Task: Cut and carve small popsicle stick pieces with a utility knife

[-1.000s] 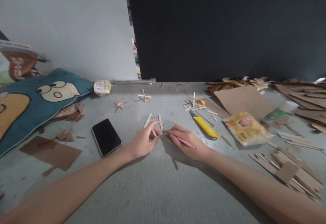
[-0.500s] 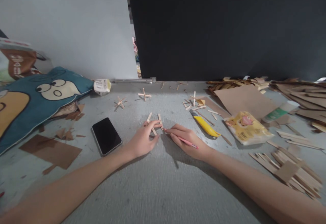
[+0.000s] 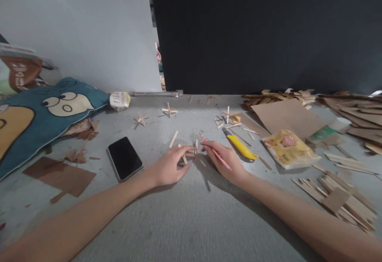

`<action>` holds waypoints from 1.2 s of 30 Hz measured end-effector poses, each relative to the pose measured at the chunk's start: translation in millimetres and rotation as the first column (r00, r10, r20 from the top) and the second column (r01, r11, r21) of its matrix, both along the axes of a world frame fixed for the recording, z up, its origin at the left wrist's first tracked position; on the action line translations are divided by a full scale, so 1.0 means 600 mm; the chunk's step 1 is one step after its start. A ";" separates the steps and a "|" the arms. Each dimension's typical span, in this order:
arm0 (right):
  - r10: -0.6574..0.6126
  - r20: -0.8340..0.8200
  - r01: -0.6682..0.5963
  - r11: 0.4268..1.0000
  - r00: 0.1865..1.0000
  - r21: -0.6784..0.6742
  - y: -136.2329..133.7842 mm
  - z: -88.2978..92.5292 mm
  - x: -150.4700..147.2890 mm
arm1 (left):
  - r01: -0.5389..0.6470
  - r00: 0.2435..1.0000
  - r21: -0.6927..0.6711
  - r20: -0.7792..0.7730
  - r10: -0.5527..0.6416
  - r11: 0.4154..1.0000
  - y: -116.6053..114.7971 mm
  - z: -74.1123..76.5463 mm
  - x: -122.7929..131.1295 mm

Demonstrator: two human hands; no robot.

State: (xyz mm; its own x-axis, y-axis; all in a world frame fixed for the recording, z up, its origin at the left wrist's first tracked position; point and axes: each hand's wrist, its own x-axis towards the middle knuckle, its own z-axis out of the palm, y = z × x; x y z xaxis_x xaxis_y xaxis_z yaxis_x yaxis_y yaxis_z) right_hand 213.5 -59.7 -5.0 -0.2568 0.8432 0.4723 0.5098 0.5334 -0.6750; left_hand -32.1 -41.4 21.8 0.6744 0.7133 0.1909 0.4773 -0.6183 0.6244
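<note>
My right hand (image 3: 225,160) is closed around a pink patterned pencil (image 3: 221,158), its tip pointing up and away from me. Facing it, my left hand (image 3: 171,164) has its thumb and forefinger curved, with a short wooden stick (image 3: 184,156) caught among the fingers. Its fingertips reach a second small stick (image 3: 196,143) that seems to stand up from the table. Another loose wooden stick (image 3: 173,139) lies just beyond the left hand. Farther back are two small crossed-stick pieces, one at the left (image 3: 141,119) and one near the middle (image 3: 169,111).
A phone (image 3: 125,158) lies left of my left hand. To the right are a yellow utility knife (image 3: 242,146), a tissue pack (image 3: 289,149) and bundled wooden sticks (image 3: 340,202). Cardboard scraps (image 3: 59,175) and a blue cushion (image 3: 50,115) occupy the left side. A dark panel (image 3: 268,35) stands behind.
The pencil tip has lifted off the small stick and my right hand has drawn slightly away. My left hand has shifted a little right, leaving one loose stick behind on the table.
</note>
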 end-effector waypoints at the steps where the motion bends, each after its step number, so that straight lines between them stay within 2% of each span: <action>1: 0.016 0.004 -0.016 1.000 1.000 0.009 0.000 0.001 0.000 | 0.019 1.000 0.002 -0.003 -0.019 1.000 -0.001 0.001 0.000; 4: 0.045 0.052 -0.045 0.999 0.998 0.013 0.003 0.001 0.002 | 0.050 0.999 0.015 0.004 -0.050 0.999 -0.001 0.001 -0.002; 10: 0.011 0.105 -0.009 1.000 0.994 -0.026 0.014 -0.011 0.003 | 0.062 0.998 0.028 -0.011 -0.062 0.998 -0.002 0.002 -0.002; 15: 0.045 0.081 -0.043 0.999 0.996 -0.034 0.014 -0.014 0.000 | 0.056 0.998 0.022 -0.006 -0.056 0.998 -0.002 0.001 -0.003; 23: -0.011 0.016 0.012 0.999 1.000 -0.030 0.017 -0.019 0.001 | 0.075 0.997 -0.042 0.041 -0.073 0.996 -0.003 0.001 -0.003; 28: 0.041 -0.111 -0.058 0.986 0.993 -0.158 0.026 -0.011 0.008 | 0.073 0.997 -0.018 0.008 -0.073 0.997 -0.002 0.001 -0.003; 30: 0.064 -0.156 -0.091 0.981 0.986 -0.170 0.028 -0.008 0.010 | 0.076 0.997 -0.024 -0.001 -0.076 0.997 -0.002 -0.001 -0.005; 36: 0.008 -0.101 -0.021 0.992 0.995 -0.128 0.023 -0.005 0.009 | 0.077 0.997 -0.017 0.012 -0.077 0.997 -0.001 -0.006 -0.005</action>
State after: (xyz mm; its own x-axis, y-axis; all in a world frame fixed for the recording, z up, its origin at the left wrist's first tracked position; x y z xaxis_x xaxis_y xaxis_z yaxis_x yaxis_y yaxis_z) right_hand 219.2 -46.0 -7.9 -0.2269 0.8951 0.3839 0.4292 0.4457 -0.7856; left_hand -35.3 -42.2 18.2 0.7252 0.6626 0.1873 0.4213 -0.6422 0.6404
